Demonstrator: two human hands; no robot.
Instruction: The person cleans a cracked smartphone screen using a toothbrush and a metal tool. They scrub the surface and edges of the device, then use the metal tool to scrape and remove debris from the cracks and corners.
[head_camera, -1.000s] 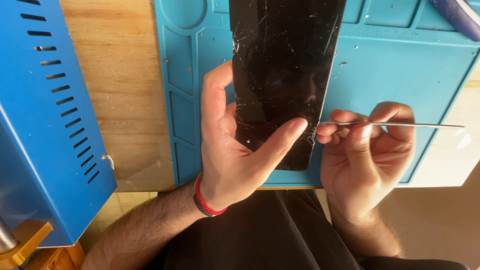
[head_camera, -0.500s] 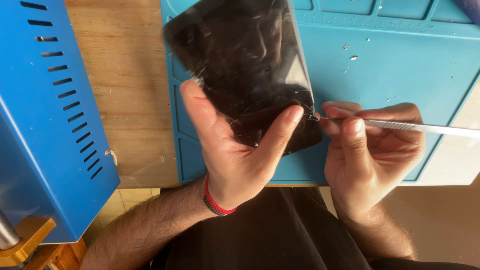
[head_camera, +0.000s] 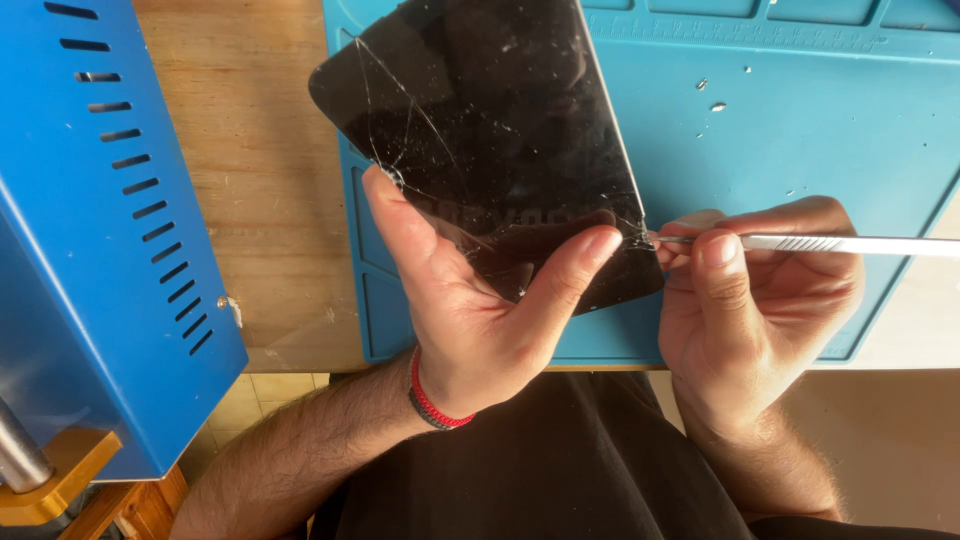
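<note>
Wooden bench and a blue work mat form the background, the mat filling the upper right of the frame. At centre, the left hand holds a cracked black device, a flat slab with a dark glass face, lifted above the mat and tilted so that its upper corner leans toward the upper left of the frame. The left grip is closed on the device's lower end: the thumb lies along the left edge, a finger presses across the glass near the right edge, and the palm sits behind the lower part. Fine cracks run over the glass, densest near the thumb and at the lower right edge.

The right hand, at centre right, is closed around a thin metal pry tool. The thumb presses the tool against the curled fingers. The tool lies nearly level, its handle running off the right edge of the frame and its tip touching the device's right edge, just beside the left fingertip.

A red and black wristband circles the left wrist. Small pale fragments lie on the mat in the upper right. A blue metal housing with slotted vents stands at the left of the frame, and dark clothing fills the lower centre.
</note>
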